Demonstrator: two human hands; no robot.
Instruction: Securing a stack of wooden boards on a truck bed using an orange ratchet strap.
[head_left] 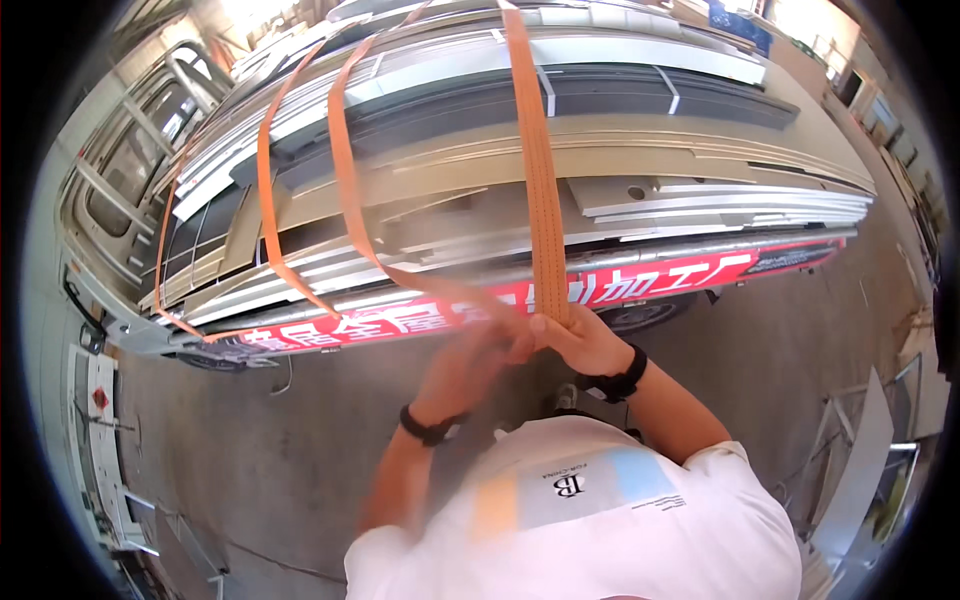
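My right hand (592, 342) is closed around the lower end of a wide orange cargo strap (540, 190), which comes down over the load in front of me. Close beside it, my left hand (470, 355) is smeared by motion, so its finger pose is unclear. A second, looser orange strap (345, 170) bends across toward the left hand; its end is lost in the blur. Both hands are just in front of the red banner (640, 285) along the truck bed's side. Stacked boards and panels (420, 205) lie under the straps.
More orange straps (265, 190) cross the load at the left, near the truck cab (140, 170). A wheel (645, 315) shows below the bed. Leaning panels (855, 470) stand at the lower right; a white panel (103, 440) stands at the left. Concrete floor (290, 430) lies below.
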